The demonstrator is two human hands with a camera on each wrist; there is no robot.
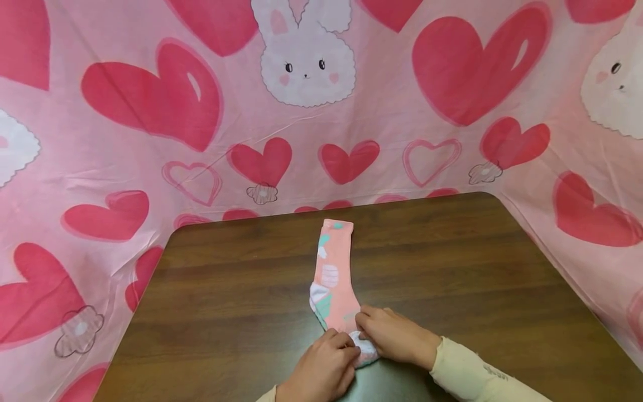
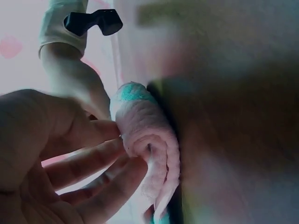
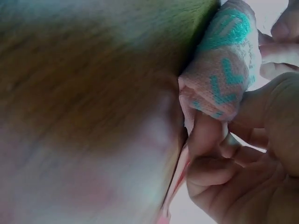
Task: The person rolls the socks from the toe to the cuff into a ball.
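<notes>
A pink sock (image 1: 335, 262) with green and white patches lies lengthwise on the table, its cuff toward the far edge. A second edge shows beneath its heel; I cannot tell whether another sock lies under it. The near end is folded over into a thick roll (image 2: 149, 126), whose spiral layers show in the left wrist view. My left hand (image 1: 321, 363) pinches the roll's left side between thumb and fingers. On the other side my right hand (image 1: 397, 335) grips it, with the thumb on top and fingers tucked against the fold (image 3: 219, 84).
The dark wooden table (image 1: 226, 301) has rounded far corners. Behind and beside it hangs a pink cloth (image 1: 382, 100) printed with hearts and rabbits. A black device (image 2: 93, 22) is strapped on the right sleeve.
</notes>
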